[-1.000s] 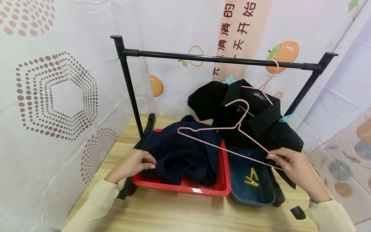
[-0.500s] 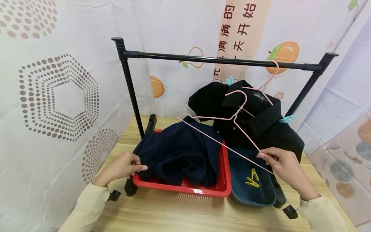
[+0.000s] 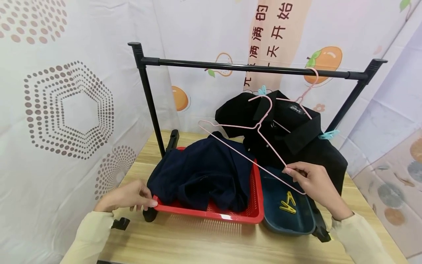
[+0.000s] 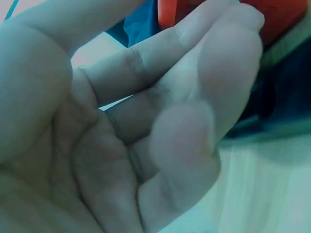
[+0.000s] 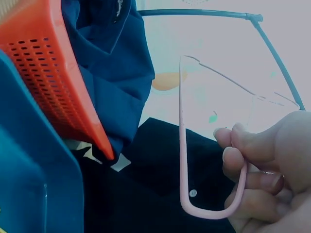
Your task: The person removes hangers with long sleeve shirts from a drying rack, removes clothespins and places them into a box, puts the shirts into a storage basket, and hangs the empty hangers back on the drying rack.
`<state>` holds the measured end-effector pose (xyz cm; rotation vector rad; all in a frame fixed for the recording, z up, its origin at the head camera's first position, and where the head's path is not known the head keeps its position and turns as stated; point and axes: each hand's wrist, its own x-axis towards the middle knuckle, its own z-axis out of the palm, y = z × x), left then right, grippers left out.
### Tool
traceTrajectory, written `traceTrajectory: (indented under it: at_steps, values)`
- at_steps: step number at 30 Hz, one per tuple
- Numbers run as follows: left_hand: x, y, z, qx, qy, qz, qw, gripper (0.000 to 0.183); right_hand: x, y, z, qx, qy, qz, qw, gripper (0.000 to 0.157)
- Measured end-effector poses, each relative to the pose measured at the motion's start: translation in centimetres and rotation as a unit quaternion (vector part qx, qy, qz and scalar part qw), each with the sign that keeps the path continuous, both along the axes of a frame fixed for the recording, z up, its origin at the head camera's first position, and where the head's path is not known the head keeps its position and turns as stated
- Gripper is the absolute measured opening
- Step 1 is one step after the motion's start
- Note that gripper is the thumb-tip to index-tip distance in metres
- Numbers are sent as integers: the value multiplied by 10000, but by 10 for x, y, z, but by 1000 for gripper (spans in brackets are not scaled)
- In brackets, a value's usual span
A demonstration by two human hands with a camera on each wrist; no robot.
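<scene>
My right hand pinches a pink clothes hanger near one lower corner, between thumb and fingers. The hanger is tilted over the baskets, its hook up, overlapping the black shirt in the head view. In the right wrist view its rounded end curves below the fingers. My left hand is at the front left corner of the red basket, thumb tip right at the rim. Its fingers are loosely curled with nothing between them in the left wrist view. A dark navy garment lies heaped in the red basket.
A black garment rack stands behind. A black collared shirt hangs on its right side from another pink hanger, with light blue clips. A dark blue bin holds yellow clothespins.
The right hand has carried the hanger left and upward. The left hand has drawn away from the navy garment, down and left to the red basket's corner.
</scene>
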<state>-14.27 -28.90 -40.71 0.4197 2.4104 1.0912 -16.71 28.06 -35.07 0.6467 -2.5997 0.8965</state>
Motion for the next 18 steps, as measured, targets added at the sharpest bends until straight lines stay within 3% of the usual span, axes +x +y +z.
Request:
traceTrajectory:
  at_steps: [4, 11, 18]
  values:
    - [1, -3, -5, 252, -236, -20, 9994, 28, -3, -8, 3, 20, 41, 2, 10000, 11]
    - [2, -5, -13, 489, -45, -84, 9988, 32, -10, -23, 9, 53, 92, 155, 9998, 13]
    - [4, -1, -16, 851, -268, 117, 9959, 34, -15, -38, 15, -28, 176, 217, 9996, 11]
